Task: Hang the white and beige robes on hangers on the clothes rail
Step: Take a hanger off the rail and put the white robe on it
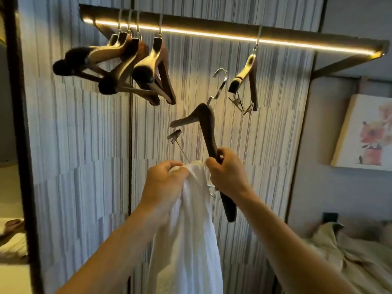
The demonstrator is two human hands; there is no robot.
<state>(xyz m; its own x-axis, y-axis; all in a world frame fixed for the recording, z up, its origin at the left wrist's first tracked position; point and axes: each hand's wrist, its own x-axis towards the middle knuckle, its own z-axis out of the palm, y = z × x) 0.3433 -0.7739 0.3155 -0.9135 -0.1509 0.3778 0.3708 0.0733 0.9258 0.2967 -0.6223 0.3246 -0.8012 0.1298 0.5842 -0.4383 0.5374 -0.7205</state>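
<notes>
My left hand [164, 180] grips a bunched part of the white robe [188, 247], which hangs down between my forearms. My right hand [227, 170] is closed around one arm of a dark wooden hanger [206, 126], held tilted below the rail with its metal hook [220, 81] pointing up and free of the rail. The hanger's lower end sticks out under my right hand. The lit clothes rail [212, 30] runs across the top. The beige robe [343, 257] lies crumpled at the lower right.
Several wooden hangers [127, 66] hang bunched at the rail's left end. One more hanger with clips [247, 81] hangs towards the right. A striped wall panel [84, 145] stands behind. A framed picture [364, 132] leans at the right.
</notes>
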